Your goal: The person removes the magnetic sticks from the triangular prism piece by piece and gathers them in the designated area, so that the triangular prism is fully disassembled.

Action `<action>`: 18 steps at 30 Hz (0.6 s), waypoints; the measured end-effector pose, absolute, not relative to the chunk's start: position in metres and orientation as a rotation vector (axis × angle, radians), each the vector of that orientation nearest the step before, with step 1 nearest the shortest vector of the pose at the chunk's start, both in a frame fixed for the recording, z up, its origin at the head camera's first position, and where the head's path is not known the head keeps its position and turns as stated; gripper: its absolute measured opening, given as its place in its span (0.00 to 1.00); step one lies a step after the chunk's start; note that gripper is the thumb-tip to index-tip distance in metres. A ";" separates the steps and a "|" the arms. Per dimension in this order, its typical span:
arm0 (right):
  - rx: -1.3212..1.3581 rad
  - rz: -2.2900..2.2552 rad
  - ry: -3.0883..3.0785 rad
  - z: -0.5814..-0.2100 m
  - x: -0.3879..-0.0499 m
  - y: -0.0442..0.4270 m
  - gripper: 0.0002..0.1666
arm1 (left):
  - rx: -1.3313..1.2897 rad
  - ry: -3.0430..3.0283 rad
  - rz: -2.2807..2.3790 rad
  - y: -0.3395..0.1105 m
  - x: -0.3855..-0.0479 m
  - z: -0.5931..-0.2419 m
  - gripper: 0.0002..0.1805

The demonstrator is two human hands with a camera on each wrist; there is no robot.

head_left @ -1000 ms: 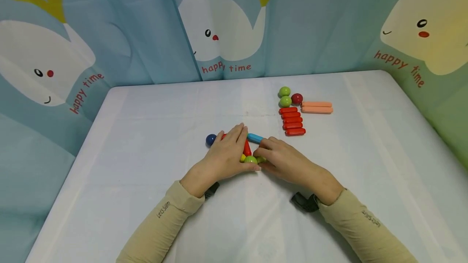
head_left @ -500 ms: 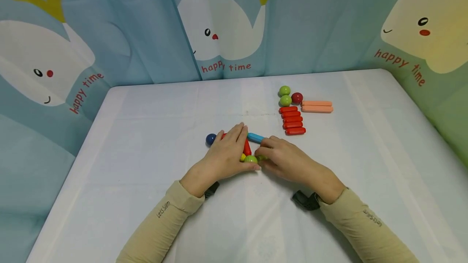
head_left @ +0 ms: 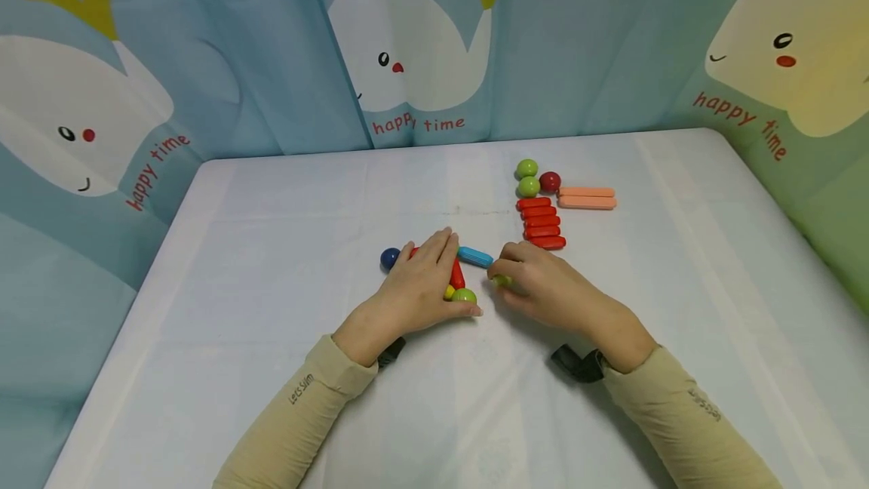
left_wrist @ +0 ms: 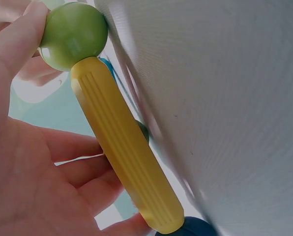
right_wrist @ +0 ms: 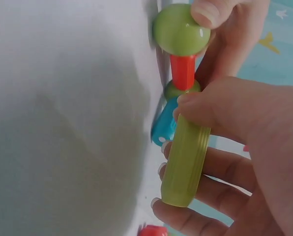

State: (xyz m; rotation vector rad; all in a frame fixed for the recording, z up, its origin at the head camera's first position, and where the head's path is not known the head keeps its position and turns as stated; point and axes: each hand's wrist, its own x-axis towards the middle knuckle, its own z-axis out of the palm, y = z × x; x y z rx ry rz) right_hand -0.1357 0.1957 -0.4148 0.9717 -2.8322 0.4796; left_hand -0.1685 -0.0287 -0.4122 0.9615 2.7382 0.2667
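Observation:
In the head view my left hand point(head_left: 422, 285) lies over a small framework of toy rods and balls, fingers straight. Its thumb touches a green ball point(left_wrist: 73, 35) joined to a yellow rod point(left_wrist: 127, 142); fingertips touch that rod's far side. A red rod point(right_wrist: 183, 71) runs from the green ball to another green ball point(right_wrist: 178, 90). From there a blue rod point(head_left: 475, 256) sticks out to the right. A dark blue ball point(head_left: 390, 259) ends the left side. My right hand point(head_left: 543, 285) pinches a yellow-green rod point(right_wrist: 186, 160) between thumb and fingers, apart from the framework.
Farther back on the white table point(head_left: 271, 247) lie loose pieces: two green balls point(head_left: 528, 177), a dark red ball point(head_left: 550, 182), two peach rods point(head_left: 587, 198) and a column of several red rods point(head_left: 541, 222). A patterned curtain point(head_left: 271, 59) hangs behind the table.
My right hand has drawn the yellow-green rod away from the near green ball, up and to the right. My left hand stays in place on the framework.

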 end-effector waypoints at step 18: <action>0.663 0.499 -2.884 -0.401 -0.140 0.221 0.11 | 0.954 2.731 0.266 -0.029 -0.168 -0.411 0.62</action>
